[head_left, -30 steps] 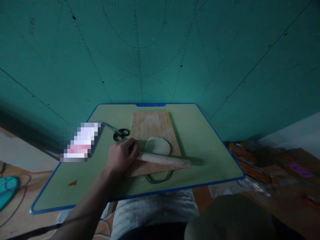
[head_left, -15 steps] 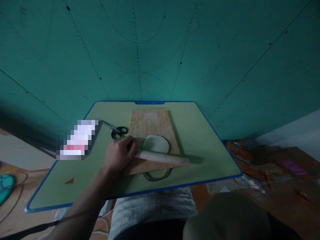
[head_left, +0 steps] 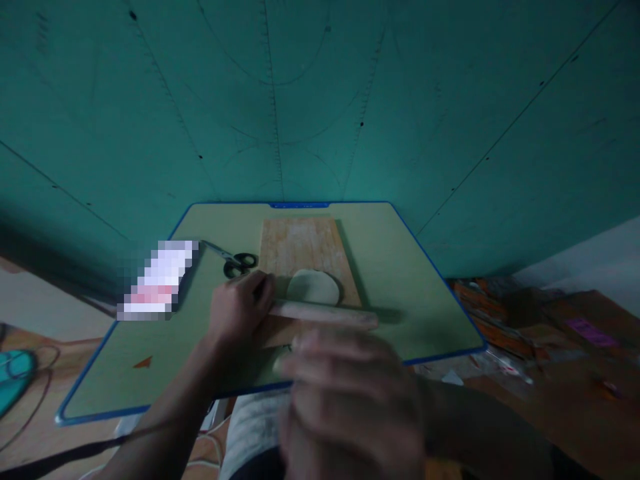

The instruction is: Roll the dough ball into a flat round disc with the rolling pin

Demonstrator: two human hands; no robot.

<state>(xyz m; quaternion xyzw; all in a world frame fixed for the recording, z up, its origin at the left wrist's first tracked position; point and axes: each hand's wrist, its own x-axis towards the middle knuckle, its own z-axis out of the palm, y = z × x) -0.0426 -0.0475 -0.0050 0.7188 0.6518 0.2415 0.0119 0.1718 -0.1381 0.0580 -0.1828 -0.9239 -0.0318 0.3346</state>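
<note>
My left hand (head_left: 240, 303) is closed around the left end of a pale wooden rolling pin (head_left: 325, 312). The pin lies across the near part of a wooden cutting board (head_left: 300, 237), its right end sticking out past the board's edge. Just beyond the pin, a flat round of pale dough (head_left: 313, 287) rests on the board. Close to the camera, my right hand (head_left: 355, 400) hovers in front of the table's near edge, covering the board's near end. Motion smears its fingers, and I cannot make out anything in them.
Black-handled scissors (head_left: 233, 260) lie left of the board on a pale green table (head_left: 415, 287) with a blue rim. A pixelated bright rectangle (head_left: 163, 277) is farther left, and an orange scrap (head_left: 143, 363) sits near the front. A green wall (head_left: 320, 100) rises behind.
My right hand has come up from below into the foreground, now hiding the metal handle at the board's near end. My left hand, the rolling pin and the dough look unmoved.
</note>
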